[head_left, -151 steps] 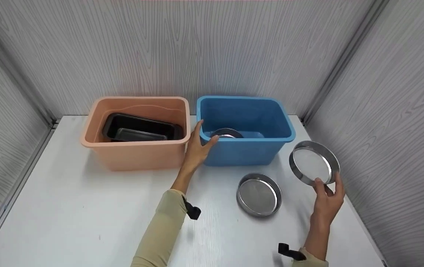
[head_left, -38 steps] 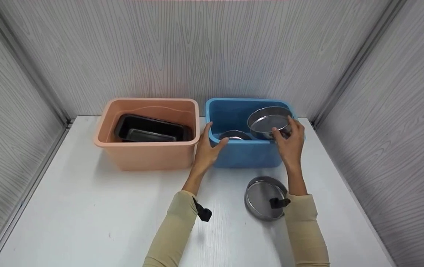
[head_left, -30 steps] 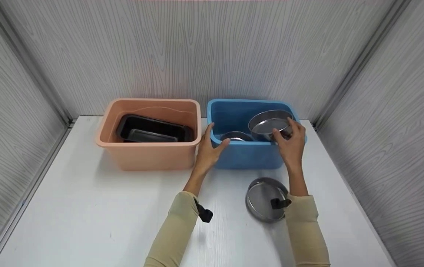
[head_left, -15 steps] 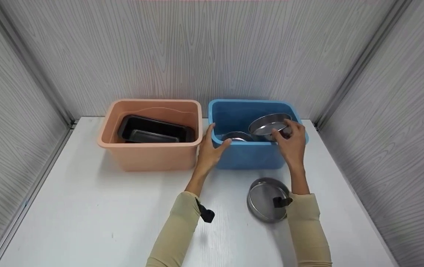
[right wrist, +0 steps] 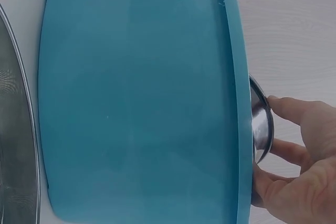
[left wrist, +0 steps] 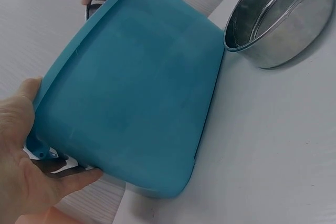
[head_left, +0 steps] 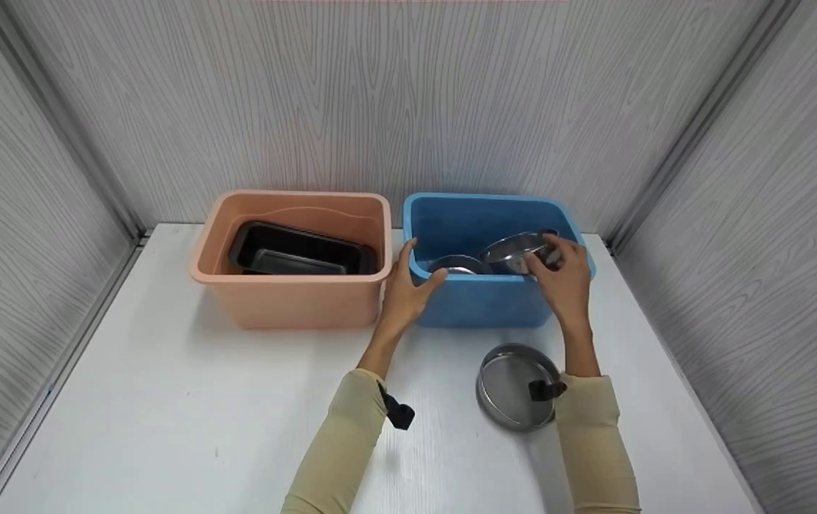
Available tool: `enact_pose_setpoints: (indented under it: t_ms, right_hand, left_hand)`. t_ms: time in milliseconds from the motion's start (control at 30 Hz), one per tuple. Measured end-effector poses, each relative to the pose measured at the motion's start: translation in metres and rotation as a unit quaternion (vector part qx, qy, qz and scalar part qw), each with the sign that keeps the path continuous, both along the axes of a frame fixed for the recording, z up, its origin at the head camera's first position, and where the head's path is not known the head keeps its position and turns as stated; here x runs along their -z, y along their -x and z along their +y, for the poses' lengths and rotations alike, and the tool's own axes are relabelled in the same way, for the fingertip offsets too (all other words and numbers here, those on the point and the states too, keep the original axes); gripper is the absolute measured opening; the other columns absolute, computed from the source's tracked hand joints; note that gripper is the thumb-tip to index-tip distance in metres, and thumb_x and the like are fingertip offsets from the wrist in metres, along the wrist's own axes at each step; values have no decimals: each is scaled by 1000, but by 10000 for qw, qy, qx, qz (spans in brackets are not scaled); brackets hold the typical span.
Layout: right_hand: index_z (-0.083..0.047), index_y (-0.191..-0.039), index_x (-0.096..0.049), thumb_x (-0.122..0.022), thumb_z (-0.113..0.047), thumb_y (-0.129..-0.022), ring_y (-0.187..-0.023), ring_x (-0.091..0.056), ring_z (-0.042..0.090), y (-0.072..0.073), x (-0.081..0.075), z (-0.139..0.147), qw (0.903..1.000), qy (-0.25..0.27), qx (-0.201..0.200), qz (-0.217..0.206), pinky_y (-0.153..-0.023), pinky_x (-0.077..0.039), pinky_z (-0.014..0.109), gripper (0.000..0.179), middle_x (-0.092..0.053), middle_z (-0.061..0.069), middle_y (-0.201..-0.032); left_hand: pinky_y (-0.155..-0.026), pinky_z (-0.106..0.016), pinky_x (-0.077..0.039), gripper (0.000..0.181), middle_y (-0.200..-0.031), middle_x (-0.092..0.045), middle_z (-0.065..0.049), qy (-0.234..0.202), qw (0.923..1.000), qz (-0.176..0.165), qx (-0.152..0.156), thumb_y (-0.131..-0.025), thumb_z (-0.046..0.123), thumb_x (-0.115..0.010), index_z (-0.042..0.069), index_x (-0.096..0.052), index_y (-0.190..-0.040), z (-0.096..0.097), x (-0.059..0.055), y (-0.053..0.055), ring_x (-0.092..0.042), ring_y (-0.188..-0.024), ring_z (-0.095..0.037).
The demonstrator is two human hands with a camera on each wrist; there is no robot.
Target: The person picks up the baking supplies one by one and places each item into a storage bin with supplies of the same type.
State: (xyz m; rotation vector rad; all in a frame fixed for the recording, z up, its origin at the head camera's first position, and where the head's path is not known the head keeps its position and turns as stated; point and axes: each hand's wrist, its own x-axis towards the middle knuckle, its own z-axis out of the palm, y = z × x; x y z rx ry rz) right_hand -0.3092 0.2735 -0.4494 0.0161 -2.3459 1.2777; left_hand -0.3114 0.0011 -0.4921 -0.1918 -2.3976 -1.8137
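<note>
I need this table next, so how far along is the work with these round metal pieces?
Looks done: one round metal piece lies in the blue bin.

In hand: the right grip holds a second piece, tilted and partly inside that bin; the left grip holds the bin's corner.

Probably left: releasing that piece, then adding the third piece, which lies on the table.

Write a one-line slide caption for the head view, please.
The left hand touches a blue bin while the right hand holds a tilted round metal pan partly inside it.
</note>
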Motion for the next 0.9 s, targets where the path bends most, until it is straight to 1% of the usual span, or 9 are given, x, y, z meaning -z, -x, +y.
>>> enact_pose_setpoints:
  t_ms: [67,200,367,567,767,900]
  right_hand:
    - [-3,-142,-61,-74,-21,-98,-104,-57,31,0,1,1,10000,-34,-21,-48,-91,-51,40,50,-49,23,-138]
    - [-1,-142,-61,-72,-16,-99,-114,-63,35,-2,2,3,9999,-44,-83,-88,-97,-54,46,46,-50,24,-139]
    - [-1,-141,-61,-70,-14,-100,-118,-64,41,-3,3,5,9998,-4,-172,-39,-97,-55,51,44,-50,25,-141]
    - [-3,-145,-58,-70,-15,-101,-121,-64,40,-6,4,6,9995,134,-293,-66,-97,-55,51,48,-50,25,-143]
    - [-5,-149,-54,-71,-19,-101,-124,-62,40,-6,5,7,9990,249,-360,-44,-98,-54,51,53,-49,23,-148]
    - [-7,-151,-53,-71,-21,-101,-125,-62,36,-7,4,8,9983,396,-423,-107,-99,-53,49,55,-48,21,-151]
  left_hand:
    - [-122,-55,-29,89,-170,-28,-11,18,10000,2,2,-96,47,-73,23,-24,-166,1,1,0,-30,-155,-31]
    - [-123,-55,-29,89,-170,-27,-9,32,10000,-30,7,-96,48,-72,24,-23,-167,3,2,1,-29,-156,-29]
    - [-123,-54,-28,89,-170,-28,-10,-27,10000,36,4,-96,47,-72,23,-24,-166,4,2,3,-29,-155,-29]
    - [-124,-52,-27,89,-170,-28,-9,21,10000,47,-18,-96,47,-73,22,-24,-167,5,3,3,-27,-156,-27]
    - [-123,-56,-27,88,-169,-29,-13,-38,9999,122,12,-97,42,-72,19,-24,-166,4,2,1,-28,-156,-32]
    - [-122,-57,-28,88,-169,-30,-14,-14,9999,150,16,-97,41,-72,16,-25,-166,4,1,1,-28,-155,-33]
